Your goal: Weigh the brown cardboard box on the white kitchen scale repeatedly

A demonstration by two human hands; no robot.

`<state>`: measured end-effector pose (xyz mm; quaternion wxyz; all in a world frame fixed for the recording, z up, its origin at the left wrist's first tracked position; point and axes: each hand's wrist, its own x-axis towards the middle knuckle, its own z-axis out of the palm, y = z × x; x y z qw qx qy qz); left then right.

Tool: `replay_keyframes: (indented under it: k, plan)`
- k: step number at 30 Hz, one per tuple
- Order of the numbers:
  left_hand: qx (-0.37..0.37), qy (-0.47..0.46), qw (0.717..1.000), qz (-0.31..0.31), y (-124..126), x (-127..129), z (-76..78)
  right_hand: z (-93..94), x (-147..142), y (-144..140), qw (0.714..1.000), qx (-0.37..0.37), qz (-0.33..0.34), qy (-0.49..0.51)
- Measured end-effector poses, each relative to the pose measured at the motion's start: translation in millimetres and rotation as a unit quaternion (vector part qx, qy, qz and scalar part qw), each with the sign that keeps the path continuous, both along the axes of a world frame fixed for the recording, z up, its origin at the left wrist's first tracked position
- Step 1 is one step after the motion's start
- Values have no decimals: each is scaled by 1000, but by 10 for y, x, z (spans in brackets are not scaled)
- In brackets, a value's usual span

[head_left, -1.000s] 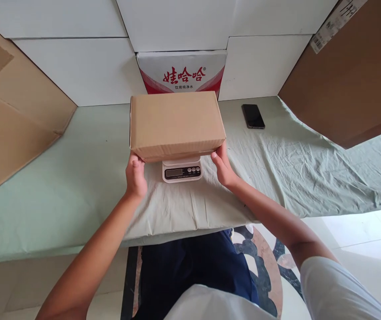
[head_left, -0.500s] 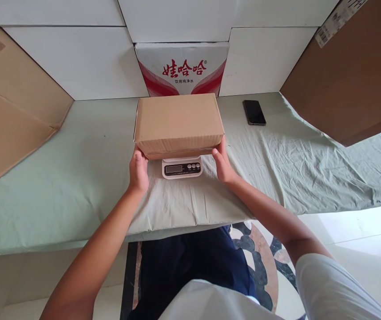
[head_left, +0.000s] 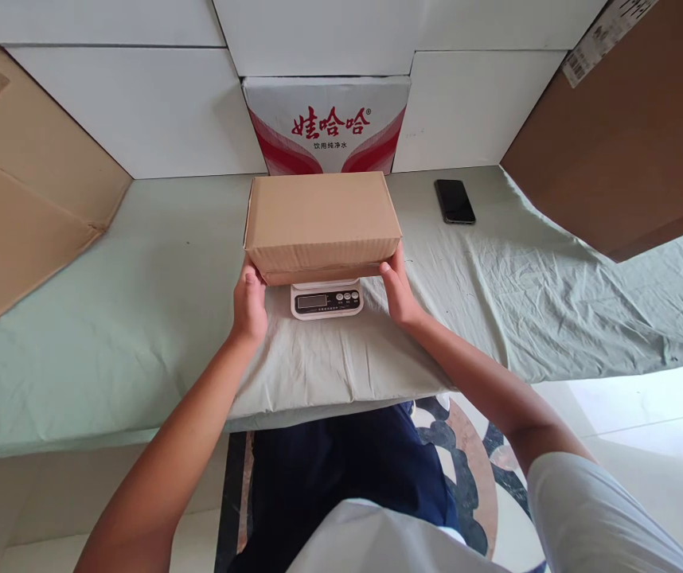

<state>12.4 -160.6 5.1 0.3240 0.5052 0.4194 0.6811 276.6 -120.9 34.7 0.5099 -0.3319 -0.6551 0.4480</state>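
A closed brown cardboard box [head_left: 323,211] sits over a small white digital scale [head_left: 326,313], hiding the scale's platform. I cannot tell whether the box rests fully on it. My left hand [head_left: 250,298] grips the box's near left corner, thumb in front and the other fingers hidden behind the side. At the near right corner my right hand [head_left: 398,286] holds it the same way, thumb on the front face. The scale's display and buttons face me below the box; no digits can be read on the display.
A black phone [head_left: 454,201] lies on the green cloth [head_left: 186,318] right of the box. Behind stands a white and red carton [head_left: 326,119] with Chinese lettering. Large cardboard panels flank the table at left [head_left: 31,183] and right [head_left: 628,143].
The box has shifted very slightly, its far edge sitting a little lower in the picture. Both hands keep their hold at the near corners.
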Motion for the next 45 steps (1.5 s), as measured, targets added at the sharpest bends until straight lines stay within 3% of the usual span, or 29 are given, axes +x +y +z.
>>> replay_keyframes:
  k: [19, 27, 37, 45]
  plan:
    - [1, 26, 1000, -12, -16, -19, 7, -96, 7, 46, 998, -15, -4, 56]
    - [5, -8, 1000, 16, 22, -187, 18, -214, 113, 212, 988, -39, -60, 138]
    - [-7, 6, 999, 35, 124, -300, -100, -264, 74, 265, 978, -84, -92, 167]
    - [3, 13, 998, 67, 110, -342, -124, -256, 195, 444, 941, -177, -164, 237]
